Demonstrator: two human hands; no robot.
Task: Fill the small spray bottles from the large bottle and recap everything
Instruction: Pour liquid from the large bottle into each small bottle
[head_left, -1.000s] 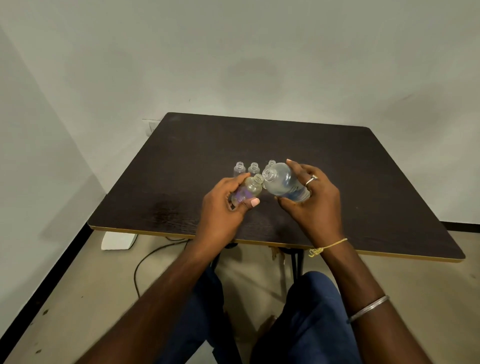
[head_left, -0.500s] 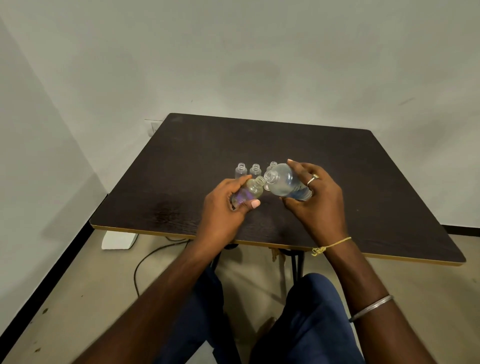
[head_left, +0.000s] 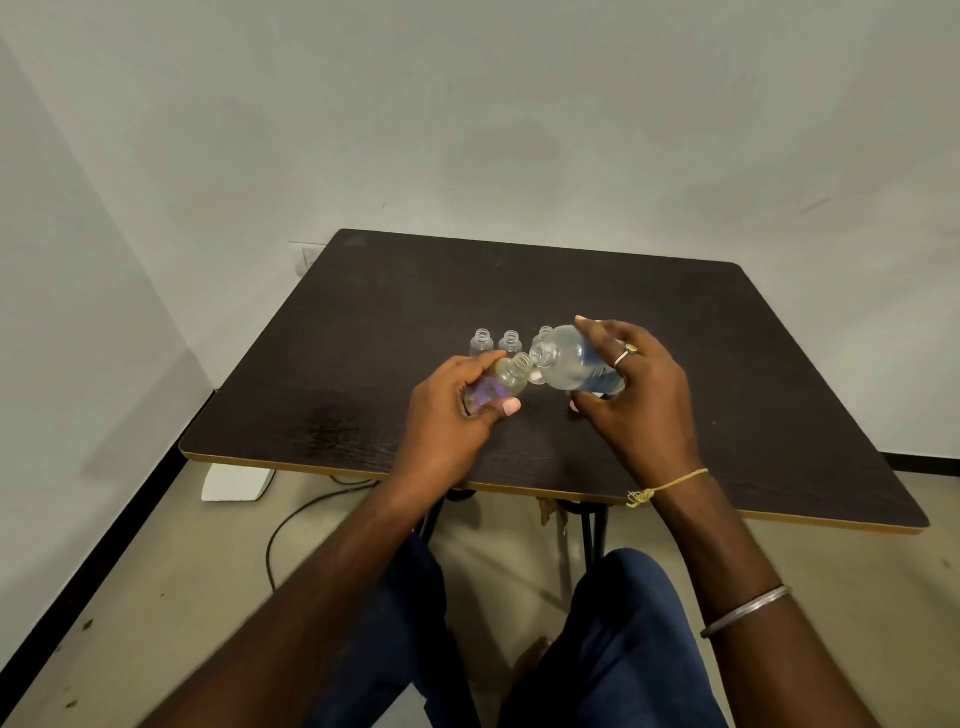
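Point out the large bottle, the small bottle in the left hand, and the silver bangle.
large bottle (head_left: 571, 364), head view, on its clear shoulder.
small bottle (head_left: 505, 378), head view, on its body below the neck.
silver bangle (head_left: 745, 609), head view, on the middle of its band.

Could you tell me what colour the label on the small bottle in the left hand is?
Purple: the label on the small bottle shows best in the head view.
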